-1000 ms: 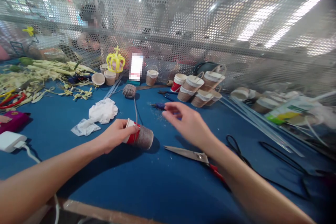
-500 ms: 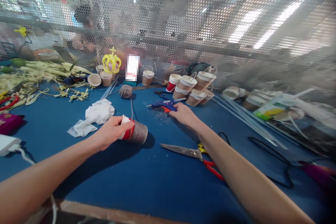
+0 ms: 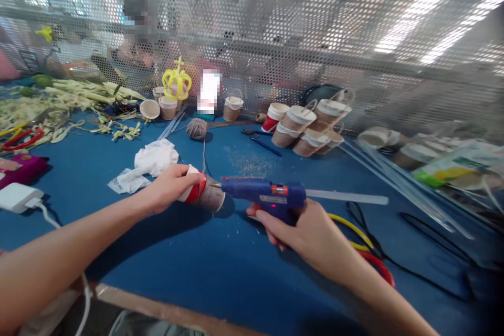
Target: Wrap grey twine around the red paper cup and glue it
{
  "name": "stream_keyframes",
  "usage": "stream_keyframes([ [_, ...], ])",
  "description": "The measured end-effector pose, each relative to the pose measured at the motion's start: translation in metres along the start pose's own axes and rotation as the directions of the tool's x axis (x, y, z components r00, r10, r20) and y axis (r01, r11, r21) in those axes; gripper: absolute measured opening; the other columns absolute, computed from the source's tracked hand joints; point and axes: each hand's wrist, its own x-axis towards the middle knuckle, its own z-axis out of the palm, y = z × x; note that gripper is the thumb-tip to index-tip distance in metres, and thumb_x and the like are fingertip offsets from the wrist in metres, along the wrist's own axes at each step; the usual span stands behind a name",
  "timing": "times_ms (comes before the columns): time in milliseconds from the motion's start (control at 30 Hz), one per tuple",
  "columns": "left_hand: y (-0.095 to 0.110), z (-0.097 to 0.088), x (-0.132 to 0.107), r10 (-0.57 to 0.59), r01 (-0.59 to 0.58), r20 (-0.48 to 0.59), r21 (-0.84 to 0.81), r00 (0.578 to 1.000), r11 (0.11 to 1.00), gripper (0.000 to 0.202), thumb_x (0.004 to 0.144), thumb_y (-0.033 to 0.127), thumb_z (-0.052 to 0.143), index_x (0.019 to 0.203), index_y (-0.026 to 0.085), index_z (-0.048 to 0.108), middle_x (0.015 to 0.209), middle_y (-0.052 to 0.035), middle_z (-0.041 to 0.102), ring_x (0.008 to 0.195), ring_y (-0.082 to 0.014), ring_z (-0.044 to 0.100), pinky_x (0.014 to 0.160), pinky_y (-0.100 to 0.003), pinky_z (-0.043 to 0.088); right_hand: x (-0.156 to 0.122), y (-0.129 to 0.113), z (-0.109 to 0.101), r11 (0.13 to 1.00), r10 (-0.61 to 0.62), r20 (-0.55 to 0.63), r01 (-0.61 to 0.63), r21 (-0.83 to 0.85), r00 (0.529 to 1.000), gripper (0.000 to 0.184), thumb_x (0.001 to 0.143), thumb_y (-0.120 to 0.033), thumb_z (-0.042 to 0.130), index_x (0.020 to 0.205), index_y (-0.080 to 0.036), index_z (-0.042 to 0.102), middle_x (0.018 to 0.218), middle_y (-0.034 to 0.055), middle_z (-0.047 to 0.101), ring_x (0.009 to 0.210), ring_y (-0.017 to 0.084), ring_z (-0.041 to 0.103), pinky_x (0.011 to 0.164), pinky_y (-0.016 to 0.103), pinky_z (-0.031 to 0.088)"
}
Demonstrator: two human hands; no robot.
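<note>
Blue tabletop (image 3: 189, 268): our left hand (image 3: 172, 185) grips red-white paper cup (image 3: 206, 197), part grey-yarn-wrapped, part bare; right hand (image 3: 301, 230), blue glue gun (image 3: 254, 189).

Counter (image 3: 189, 278), blue-topped, bearing: grey yarn ball (image 3: 196, 128); crumpled white plastic (image 3: 156, 156); blue-handled pliers (image 3: 266, 146); twine-wrapped cups (image 3: 284, 136), some stacked; clear glue sticks (image 3: 405, 191); white power adapter (image 3: 20, 197); pale plant strips (image 3: 84, 89); black cord (image 3: 429, 236)

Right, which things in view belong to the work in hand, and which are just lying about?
In use:
- yarn-wrapped cup, held in the left hand
- glue gun, held in the right hand, nozzle towards the cup
- yarn ball, its strand running to the cup

Apparently just lying about:
- yellow crown
- white charger
- pale plant strips
</note>
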Motion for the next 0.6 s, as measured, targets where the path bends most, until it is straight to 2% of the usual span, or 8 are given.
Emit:
stream_keyframes([
  [100,0.0,0.001,0.0,0.002,-0.002,0.017,0.006,1.0,1.0,0.019,0.065,0.031,0.055,0.064,0.012,0.057,0.057,-0.0008,0.059,0.054,-0.0127,0.052,0.051,-0.023,0.037,-0.002,0.005,0.006,0.986,-0.109,-0.043,0.102,-0.135,0.993,0.018,0.071,-0.032,0.052,0.064,-0.016,0.057,0.042,-0.0034,0.05,0.036,0.01,0.046,0.037,0.021,0.039],
  [200,0.0,0.001,0.0,-0.003,0.003,0.029,0.007,1.0,1.0,0.019,0.066,0.03,0.054,0.066,0.012,0.058,0.059,-0.0015,0.06,0.053,-0.0123,0.053,0.052,-0.023,0.037,0.0,0.012,0.009,0.942,-0.237,-0.092,0.205,-0.266,0.967,0.017,0.072,-0.031,0.051,0.063,-0.017,0.057,0.05,-0.0009,0.056,0.043,0.013,0.051,0.042,0.024,0.042],
  [333,0.0,0.002,0.0,-0.019,0.019,0.006,0.016,1.0,1.0,0.02,0.067,0.031,0.054,0.067,0.011,0.059,0.058,-0.0015,0.06,0.051,-0.0112,0.051,0.051,-0.022,0.037,0.001,0.021,0.011,0.909,-0.343,-0.073,0.311,-0.279,0.936,0.011,0.073,-0.028,0.051,0.072,-0.019,0.057,0.064,0.0007,0.062,0.057,0.015,0.057,0.053,0.025,0.045],
  [467,0.0,0.003,0.0,-0.021,0.022,0.024,-0.014,0.999,1.0,0.022,0.067,0.034,0.054,0.066,0.012,0.058,0.059,-0.0019,0.06,0.052,-0.0119,0.052,0.053,-0.023,0.038,-0.001,0.024,0.013,0.889,-0.372,-0.03,0.347,-0.3,0.928,0.008,0.076,-0.024,0.049,0.08,-0.021,0.056,0.069,-0.0005,0.062,0.059,0.014,0.057,0.054,0.024,0.045],
  [600,0.001,0.004,-0.001,-0.005,0.006,0.045,-0.011,0.999,1.0,0.024,0.068,0.035,0.054,0.064,0.012,0.057,0.057,-0.0009,0.057,0.05,-0.0106,0.049,0.051,-0.022,0.036,-0.003,0.019,0.015,0.868,-0.398,0.014,0.381,-0.318,0.917,0.008,0.077,-0.021,0.048,0.079,-0.021,0.056,0.069,-0.0012,0.061,0.058,0.012,0.056,0.054,0.023,0.044],
])
